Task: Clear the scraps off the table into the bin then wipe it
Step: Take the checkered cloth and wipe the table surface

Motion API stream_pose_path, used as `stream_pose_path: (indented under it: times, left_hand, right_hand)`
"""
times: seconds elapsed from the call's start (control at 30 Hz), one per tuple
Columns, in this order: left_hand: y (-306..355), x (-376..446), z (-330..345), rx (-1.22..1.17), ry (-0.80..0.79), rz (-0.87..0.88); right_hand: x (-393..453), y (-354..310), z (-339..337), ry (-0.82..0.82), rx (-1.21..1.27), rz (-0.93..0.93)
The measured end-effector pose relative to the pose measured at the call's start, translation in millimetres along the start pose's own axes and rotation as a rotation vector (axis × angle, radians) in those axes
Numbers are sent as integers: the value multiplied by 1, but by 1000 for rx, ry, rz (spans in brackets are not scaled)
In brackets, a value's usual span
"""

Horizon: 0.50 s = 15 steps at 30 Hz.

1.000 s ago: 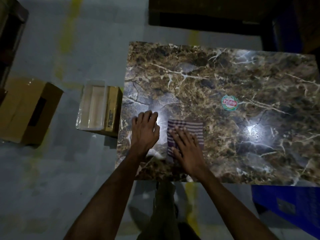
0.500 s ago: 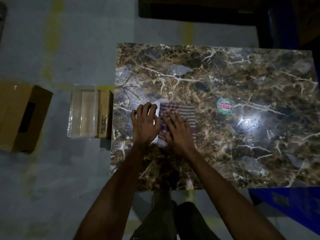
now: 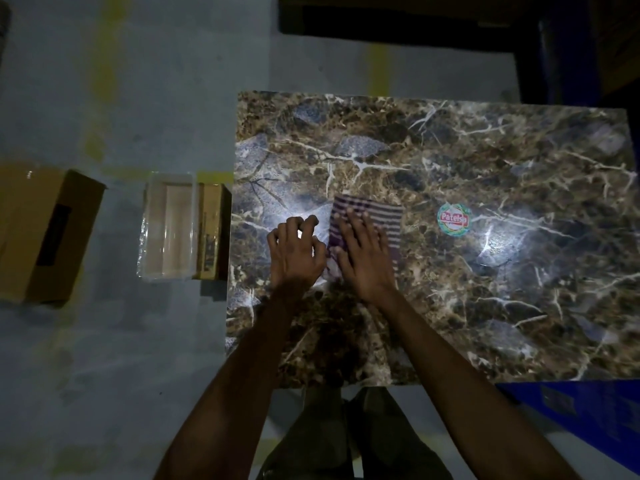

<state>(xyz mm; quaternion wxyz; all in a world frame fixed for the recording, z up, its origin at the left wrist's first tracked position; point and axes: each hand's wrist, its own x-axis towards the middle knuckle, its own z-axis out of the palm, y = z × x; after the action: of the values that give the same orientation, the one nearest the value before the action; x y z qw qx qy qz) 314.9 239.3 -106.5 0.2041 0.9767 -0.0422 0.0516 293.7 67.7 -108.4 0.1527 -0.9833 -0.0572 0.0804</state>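
Note:
A brown marble-patterned table (image 3: 485, 161) fills the right half of the view. A purple-and-white striped cloth (image 3: 388, 216) lies flat on its left part. My right hand (image 3: 363, 254) presses down on the cloth with fingers spread flat. My left hand (image 3: 296, 251) rests on the bare table just left of the cloth, its fingers curled inward. A clear plastic bin (image 3: 169, 230) stands on the floor beside the table's left edge.
A small cardboard box (image 3: 211, 230) sits between the bin and the table. A larger cardboard box (image 3: 45, 233) lies on the floor at far left. A round sticker (image 3: 454, 219) is on the table. A blue object (image 3: 588, 420) stands at lower right. My legs show below the table.
Both hands and the cloth have slid away from the near edge toward the table's middle. My left fingers, flat earlier, are now curled.

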Motion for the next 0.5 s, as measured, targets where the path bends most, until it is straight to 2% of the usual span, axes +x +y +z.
stream_pose_path:
  times: [0.13,0.23,0.37,0.5]
  left_hand:
    - [-4,2,-1,-30,-36,1]
    - [-6,4,3,-23,-91,22]
    - [-8,3,8,-31,-128,16]
    - [-8,5,10,-55,-124,-1]
  right_hand:
    - [-59,5,3,-89,-17,-120]
    - [-83,27,-11,-107,33,-58]
    - [-37,36,-16,1,30,141]
    - [12,7,-11,28,28,121]
